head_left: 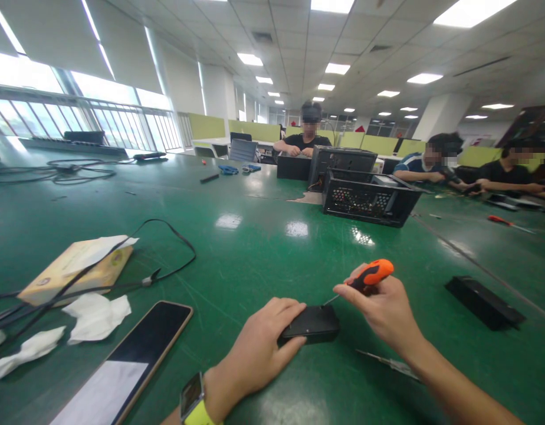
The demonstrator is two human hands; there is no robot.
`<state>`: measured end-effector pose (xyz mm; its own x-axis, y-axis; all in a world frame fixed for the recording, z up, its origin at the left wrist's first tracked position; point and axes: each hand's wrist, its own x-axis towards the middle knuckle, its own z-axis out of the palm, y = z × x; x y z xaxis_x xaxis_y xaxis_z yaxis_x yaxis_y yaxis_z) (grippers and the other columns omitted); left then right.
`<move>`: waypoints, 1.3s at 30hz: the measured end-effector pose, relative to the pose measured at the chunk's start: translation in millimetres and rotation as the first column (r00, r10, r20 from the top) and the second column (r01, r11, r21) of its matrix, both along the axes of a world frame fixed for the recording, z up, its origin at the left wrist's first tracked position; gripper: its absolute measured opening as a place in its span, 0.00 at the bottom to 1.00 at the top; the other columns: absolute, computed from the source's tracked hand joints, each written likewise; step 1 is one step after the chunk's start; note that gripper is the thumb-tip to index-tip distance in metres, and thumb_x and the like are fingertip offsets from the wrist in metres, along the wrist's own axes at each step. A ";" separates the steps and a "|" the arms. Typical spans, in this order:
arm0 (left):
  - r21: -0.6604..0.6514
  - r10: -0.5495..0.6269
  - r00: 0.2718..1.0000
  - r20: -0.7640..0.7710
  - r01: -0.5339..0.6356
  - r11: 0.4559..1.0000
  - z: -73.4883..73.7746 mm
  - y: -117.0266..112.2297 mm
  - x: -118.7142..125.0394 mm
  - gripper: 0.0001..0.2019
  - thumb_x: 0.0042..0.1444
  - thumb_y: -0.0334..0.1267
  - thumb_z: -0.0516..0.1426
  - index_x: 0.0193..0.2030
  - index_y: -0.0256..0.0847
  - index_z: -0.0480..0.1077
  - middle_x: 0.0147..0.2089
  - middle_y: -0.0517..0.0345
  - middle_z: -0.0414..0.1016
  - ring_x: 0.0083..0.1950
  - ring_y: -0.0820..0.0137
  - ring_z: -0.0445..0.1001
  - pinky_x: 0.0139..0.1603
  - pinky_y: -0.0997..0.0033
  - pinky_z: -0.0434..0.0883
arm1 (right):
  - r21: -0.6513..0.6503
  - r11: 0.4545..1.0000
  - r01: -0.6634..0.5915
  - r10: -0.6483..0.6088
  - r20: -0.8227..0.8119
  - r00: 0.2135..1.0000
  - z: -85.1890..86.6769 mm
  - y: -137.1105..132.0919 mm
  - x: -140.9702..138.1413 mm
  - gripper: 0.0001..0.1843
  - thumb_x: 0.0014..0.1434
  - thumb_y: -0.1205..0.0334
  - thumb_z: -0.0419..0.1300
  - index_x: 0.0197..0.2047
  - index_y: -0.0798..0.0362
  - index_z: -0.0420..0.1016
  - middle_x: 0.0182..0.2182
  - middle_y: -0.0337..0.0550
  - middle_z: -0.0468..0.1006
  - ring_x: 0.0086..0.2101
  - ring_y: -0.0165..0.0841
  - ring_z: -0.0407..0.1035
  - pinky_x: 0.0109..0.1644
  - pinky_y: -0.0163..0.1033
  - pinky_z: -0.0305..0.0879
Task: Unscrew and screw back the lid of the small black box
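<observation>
My left hand (pixel 267 336) is closed around the left end of a small black box-shaped device (pixel 314 324), which lies on the green tabletop. In my right hand (pixel 385 310) is a screwdriver (pixel 375 273) with an orange and black handle. Its thin shaft slants down to the left, and the tip meets the top of the device near its far edge. Whether the tip sits in a screw is too small to make out. Under my right forearm lies a slim tool with a metal shaft (pixel 383 359), partly hidden by the arm.
A black block-like part (pixel 485 301) lies at right. At left are a phone (pixel 131 360), crumpled tissues (pixel 98 316), a tissue pack (pixel 78 268) and a looping black cable (pixel 190 242). Black computer cases (pixel 365 198) stand farther back. Several people sit across the table.
</observation>
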<state>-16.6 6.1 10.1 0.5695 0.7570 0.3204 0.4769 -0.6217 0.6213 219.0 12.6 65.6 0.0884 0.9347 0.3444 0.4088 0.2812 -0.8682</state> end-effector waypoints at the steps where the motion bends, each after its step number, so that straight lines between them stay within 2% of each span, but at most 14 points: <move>1: 0.002 0.001 1.000 0.003 -0.001 1.000 0.0 0.1 0.1 0.22 0.59 0.32 0.59 0.61 0.44 0.66 0.58 0.51 0.71 0.56 0.61 0.70 0.59 0.59 0.68 | -0.019 0.999 -0.032 0.032 0.006 0.999 2.1 -0.8 0.9 0.15 0.48 0.51 0.70 0.30 0.53 0.78 0.28 0.42 0.77 0.28 0.35 0.70 0.33 0.40 0.67; 4: 0.006 0.001 1.000 0.012 -0.001 1.000 0.7 0.9 0.6 0.22 0.59 0.32 0.59 0.61 0.45 0.66 0.58 0.51 0.72 0.56 0.61 0.70 0.59 0.58 0.69 | -0.078 0.989 -0.124 0.122 -0.030 0.992 9.2 -5.7 0.5 0.14 0.53 0.52 0.68 0.39 0.52 0.80 0.29 0.41 0.77 0.27 0.32 0.69 0.30 0.37 0.65; 7: 0.007 0.000 1.000 0.016 0.000 1.000 1.6 1.0 0.7 0.22 0.59 0.33 0.59 0.60 0.45 0.66 0.57 0.51 0.72 0.56 0.61 0.70 0.58 0.59 0.69 | -0.076 0.982 -0.170 0.165 -0.071 0.984 14.3 -13.0 -5.4 0.11 0.54 0.53 0.66 0.36 0.52 0.79 0.28 0.39 0.76 0.22 0.28 0.63 0.25 0.35 0.60; 12: 0.014 0.002 1.000 0.011 -0.002 1.000 1.3 0.0 -0.2 0.23 0.59 0.34 0.60 0.61 0.46 0.66 0.57 0.52 0.72 0.55 0.62 0.71 0.58 0.60 0.69 | -0.114 0.953 -0.280 0.269 -0.101 0.958 17.1 -19.7 -14.8 0.08 0.55 0.57 0.65 0.33 0.52 0.77 0.30 0.39 0.76 0.24 0.27 0.64 0.27 0.34 0.61; 19: 0.003 0.002 1.000 0.006 -0.002 1.000 1.9 0.8 0.3 0.22 0.59 0.34 0.59 0.60 0.46 0.67 0.57 0.51 0.72 0.55 0.61 0.71 0.58 0.59 0.69 | -0.161 0.946 -0.282 0.272 -0.080 0.959 8.3 -17.7 -12.2 0.10 0.56 0.54 0.65 0.35 0.52 0.77 0.29 0.40 0.76 0.28 0.31 0.68 0.32 0.36 0.65; 23: -0.006 0.006 1.000 -0.001 -0.006 1.000 2.9 -0.2 0.4 0.22 0.59 0.34 0.60 0.60 0.45 0.67 0.57 0.51 0.72 0.55 0.61 0.70 0.58 0.59 0.69 | -0.078 0.974 -0.212 0.217 0.050 0.975 5.2 -18.5 -12.5 0.11 0.54 0.52 0.67 0.31 0.51 0.76 0.29 0.41 0.76 0.33 0.36 0.71 0.38 0.39 0.67; 27: 0.007 0.007 1.000 -0.006 -0.007 1.000 2.2 -0.6 0.3 0.22 0.59 0.35 0.60 0.60 0.44 0.66 0.57 0.51 0.72 0.55 0.61 0.71 0.58 0.59 0.69 | -0.061 0.938 -0.341 0.346 0.111 0.932 13.5 -19.3 -12.0 0.09 0.57 0.53 0.65 0.36 0.49 0.79 0.34 0.42 0.78 0.36 0.38 0.72 0.41 0.41 0.68; 29: 0.018 0.019 1.000 -0.011 -0.019 1.000 1.9 -0.4 0.9 0.22 0.59 0.37 0.60 0.61 0.44 0.65 0.57 0.50 0.73 0.55 0.59 0.71 0.58 0.57 0.69 | 0.006 0.969 -0.247 0.244 0.152 0.958 12.4 -18.4 -2.8 0.08 0.57 0.54 0.64 0.32 0.49 0.78 0.31 0.42 0.77 0.34 0.38 0.72 0.40 0.42 0.68; 30: 0.025 0.031 0.999 -0.015 -0.030 0.999 2.0 -0.4 1.4 0.22 0.59 0.38 0.60 0.60 0.43 0.66 0.57 0.50 0.73 0.55 0.59 0.71 0.58 0.56 0.69 | 0.073 0.986 -0.147 0.132 0.180 0.975 8.2 -17.8 5.7 0.09 0.57 0.54 0.64 0.30 0.49 0.77 0.29 0.42 0.77 0.32 0.38 0.71 0.40 0.43 0.68; 32: 0.034 0.057 0.998 -0.020 -0.057 0.998 2.6 -0.7 2.8 0.20 0.59 0.37 0.60 0.58 0.42 0.67 0.55 0.49 0.74 0.54 0.58 0.71 0.57 0.55 0.69 | 0.203 0.979 0.018 -0.070 0.250 0.966 -8.0 -17.4 30.5 0.08 0.57 0.55 0.64 0.29 0.48 0.77 0.29 0.43 0.76 0.32 0.39 0.71 0.40 0.45 0.69; 33: 0.035 0.067 0.998 -0.020 -0.067 0.997 3.1 -1.0 3.6 0.19 0.59 0.36 0.60 0.57 0.42 0.68 0.54 0.49 0.74 0.54 0.58 0.71 0.56 0.55 0.69 | 0.213 0.977 -0.004 -0.064 0.309 0.949 -18.9 -17.9 45.4 0.05 0.57 0.57 0.63 0.32 0.48 0.78 0.32 0.45 0.77 0.35 0.41 0.72 0.42 0.47 0.69; 34: 0.034 0.075 0.997 -0.018 -0.074 0.997 3.8 -1.3 4.3 0.18 0.59 0.36 0.59 0.56 0.42 0.68 0.53 0.49 0.74 0.53 0.58 0.71 0.56 0.55 0.70 | 0.175 0.982 -0.073 0.000 0.388 0.922 -30.6 -19.0 60.8 0.05 0.57 0.59 0.62 0.36 0.47 0.80 0.37 0.48 0.78 0.39 0.43 0.73 0.45 0.47 0.70; 36: 0.029 0.086 0.996 -0.007 -0.086 0.996 5.1 -2.2 5.8 0.16 0.58 0.35 0.59 0.54 0.42 0.69 0.52 0.50 0.74 0.52 0.59 0.71 0.54 0.56 0.70 | 0.008 0.986 -0.164 0.137 0.514 0.847 -50.9 -23.0 88.2 0.12 0.60 0.62 0.58 0.43 0.47 0.81 0.47 0.50 0.78 0.47 0.44 0.73 0.50 0.48 0.70; 39: 0.023 0.101 0.995 0.004 -0.101 0.995 6.5 -3.0 7.3 0.15 0.58 0.35 0.59 0.53 0.42 0.70 0.51 0.51 0.73 0.51 0.59 0.71 0.53 0.57 0.70 | -0.132 0.976 -0.173 0.218 0.573 0.790 -61.4 -32.9 110.7 0.21 0.65 0.63 0.51 0.57 0.46 0.75 0.59 0.50 0.71 0.57 0.43 0.67 0.61 0.53 0.62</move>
<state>-9.3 3.1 16.6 0.4893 0.8030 0.3402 0.5362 -0.5847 0.6088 329.7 -20.3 4.2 -0.2943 0.9334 0.2056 0.7847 0.3587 -0.5055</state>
